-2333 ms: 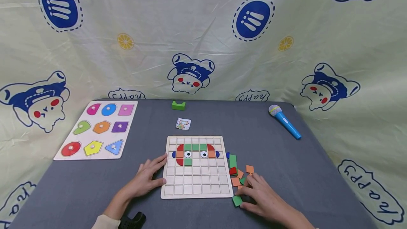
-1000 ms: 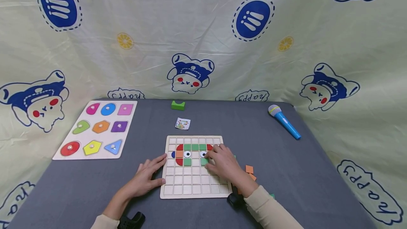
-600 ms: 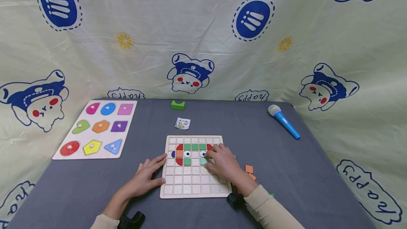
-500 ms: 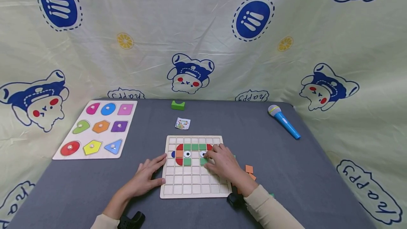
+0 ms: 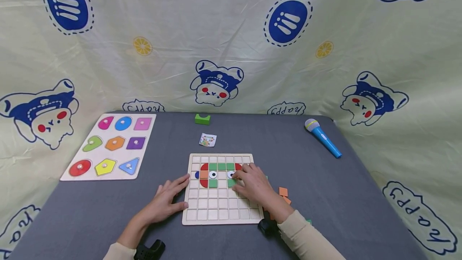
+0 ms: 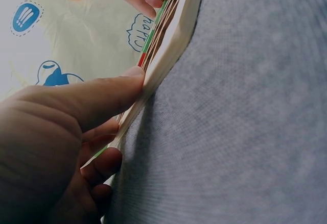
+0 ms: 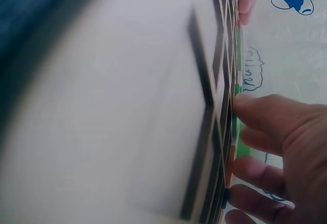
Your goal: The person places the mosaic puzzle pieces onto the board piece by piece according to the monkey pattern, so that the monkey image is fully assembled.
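Note:
A pale wooden grid board [image 5: 216,214] lies on the grey table, its upper rows bearing red, green, orange and blue tiles plus two eye tiles [image 5: 213,175]. My left hand [image 5: 162,204] rests at the board's left edge, fingers extended; the left wrist view has its thumb [image 6: 115,91] against the rim. Over the upper right of the grid is my right hand [image 5: 258,187], thumb and index fingertips at a green square tile [image 5: 231,183] below the right eye. Its thumb [image 7: 271,109] touches a green piece in the right wrist view. The hand hides the tiles beneath it.
Loose orange tiles [image 5: 283,191] lie right of the board, partly behind the right forearm. A knobbed shape puzzle [image 5: 146,161] stands at left, a small card [image 5: 207,140] and a green block [image 5: 202,119] behind the board, a blue microphone [image 5: 326,141] at far right.
From the loose tiles at right, my right hand has moved up onto the board, and a green tile now shows below the right eye. It has since stayed there; my left hand stays put.

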Motion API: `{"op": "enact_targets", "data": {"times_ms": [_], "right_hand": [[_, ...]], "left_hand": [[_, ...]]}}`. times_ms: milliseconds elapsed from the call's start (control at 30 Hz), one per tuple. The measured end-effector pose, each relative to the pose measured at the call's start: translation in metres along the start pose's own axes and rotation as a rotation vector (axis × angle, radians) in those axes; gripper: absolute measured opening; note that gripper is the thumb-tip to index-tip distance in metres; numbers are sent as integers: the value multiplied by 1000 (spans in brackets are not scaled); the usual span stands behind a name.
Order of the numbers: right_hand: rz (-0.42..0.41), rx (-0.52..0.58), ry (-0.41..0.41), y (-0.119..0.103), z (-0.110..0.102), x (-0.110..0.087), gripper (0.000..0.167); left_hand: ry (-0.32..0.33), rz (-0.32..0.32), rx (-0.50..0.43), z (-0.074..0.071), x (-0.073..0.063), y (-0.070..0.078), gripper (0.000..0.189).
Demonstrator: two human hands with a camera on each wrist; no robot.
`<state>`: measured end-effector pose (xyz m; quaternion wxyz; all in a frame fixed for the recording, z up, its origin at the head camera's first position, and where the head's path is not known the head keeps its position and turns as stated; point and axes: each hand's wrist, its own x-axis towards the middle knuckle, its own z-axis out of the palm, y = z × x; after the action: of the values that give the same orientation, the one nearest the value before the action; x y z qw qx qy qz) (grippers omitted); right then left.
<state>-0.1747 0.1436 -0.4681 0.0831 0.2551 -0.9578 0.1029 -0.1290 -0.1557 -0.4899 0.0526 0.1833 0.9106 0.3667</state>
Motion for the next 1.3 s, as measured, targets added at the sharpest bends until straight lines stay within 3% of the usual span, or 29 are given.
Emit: {"op": "enact_targets", "data": {"times_ms": [233, 500, 700, 900, 1300], "right_hand": [[38, 48, 23, 7, -11, -5, 24], [55, 72, 64, 31, -33, -22, 25], [94, 63, 5, 47, -39, -38, 27], [51, 69, -61, 57, -42, -51, 24], [15, 114, -219, 69, -43, -53, 30]], "left_hand": [[-12, -3, -5, -1, 2, 2, 70], [-11, -6, 6, -2, 2, 3, 70], [5, 13, 22, -2, 1, 2, 70], [3, 10, 24, -2, 1, 3, 70], [-1, 1, 14, -1, 0, 2, 69]]}}
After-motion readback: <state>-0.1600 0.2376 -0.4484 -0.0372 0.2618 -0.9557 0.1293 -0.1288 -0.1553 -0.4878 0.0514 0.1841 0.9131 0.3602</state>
